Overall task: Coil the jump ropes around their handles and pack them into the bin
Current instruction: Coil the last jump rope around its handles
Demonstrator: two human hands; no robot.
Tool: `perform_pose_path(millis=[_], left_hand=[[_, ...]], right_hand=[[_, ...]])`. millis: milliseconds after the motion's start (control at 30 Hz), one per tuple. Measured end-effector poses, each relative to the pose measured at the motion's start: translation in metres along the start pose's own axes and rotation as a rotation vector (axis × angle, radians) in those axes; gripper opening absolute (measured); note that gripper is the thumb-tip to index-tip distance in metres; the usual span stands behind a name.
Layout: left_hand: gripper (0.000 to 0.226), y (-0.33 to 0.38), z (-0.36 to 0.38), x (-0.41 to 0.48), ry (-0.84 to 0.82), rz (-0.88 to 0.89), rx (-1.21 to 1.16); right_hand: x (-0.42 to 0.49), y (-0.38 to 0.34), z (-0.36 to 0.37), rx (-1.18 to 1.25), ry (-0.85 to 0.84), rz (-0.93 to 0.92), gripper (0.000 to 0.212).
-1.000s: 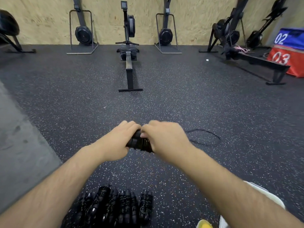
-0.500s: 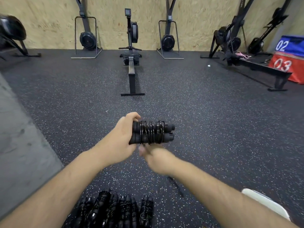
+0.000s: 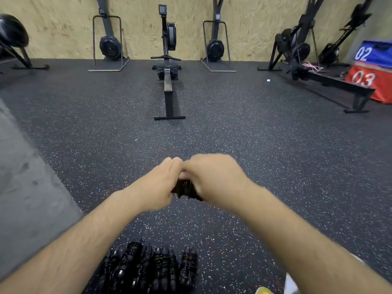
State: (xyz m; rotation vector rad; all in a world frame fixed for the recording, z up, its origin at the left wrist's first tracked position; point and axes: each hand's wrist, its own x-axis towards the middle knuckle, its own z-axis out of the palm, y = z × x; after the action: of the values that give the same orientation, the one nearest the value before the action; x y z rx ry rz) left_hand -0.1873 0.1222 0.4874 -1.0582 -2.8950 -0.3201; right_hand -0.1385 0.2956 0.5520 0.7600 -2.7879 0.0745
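Note:
A black jump rope point(image 3: 185, 188), wound round its paired handles, is held out in front of me above the floor. My left hand point(image 3: 157, 183) grips its left end. My right hand point(image 3: 214, 177) is curled over the top and right part of the bundle, blurred by motion, and hides most of it. No loose rope tail shows. Several coiled black jump ropes point(image 3: 148, 268) lie side by side on the floor below my forearms. No bin can be made out.
Speckled black rubber flooring point(image 3: 275, 155) spreads ahead. A rowing machine point(image 3: 168, 81) stands in the middle, more machines line the plywood wall. Numbered blue and red boxes point(image 3: 369, 77) sit far right. A grey concrete strip point(image 3: 19, 177) runs along the left. A white object point(image 3: 290, 283) lies at the bottom right.
My right hand has come up from below the bundle and now covers its top. The wound handles, plainly visible half a second ago, are mostly hidden again.

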Motion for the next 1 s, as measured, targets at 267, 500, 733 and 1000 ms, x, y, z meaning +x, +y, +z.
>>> perform_pose_path(millis=[267,500,733,1000], left_hand=[[0.077,0.027,-0.006,-0.011,-0.038,-0.017,-0.469],[0.057,0.040,-0.024,-0.014,0.326,-0.161,-0.924],[0.032,0.022,-0.013,-0.001,0.474,-0.468,-1.002],[0.074,0.021,-0.015,-0.004,0.490,-0.324,-1.462]], right_hand=[[0.012,0.076,0.043,1.117,-0.167,0.255,0.004],[0.009,0.036,0.057,1.347,0.003,0.350,0.024],[-0.002,-0.008,0.057,0.783,0.324,0.329,0.017],[-0.011,0.003,0.044,0.538,0.371,-0.026,0.047]])
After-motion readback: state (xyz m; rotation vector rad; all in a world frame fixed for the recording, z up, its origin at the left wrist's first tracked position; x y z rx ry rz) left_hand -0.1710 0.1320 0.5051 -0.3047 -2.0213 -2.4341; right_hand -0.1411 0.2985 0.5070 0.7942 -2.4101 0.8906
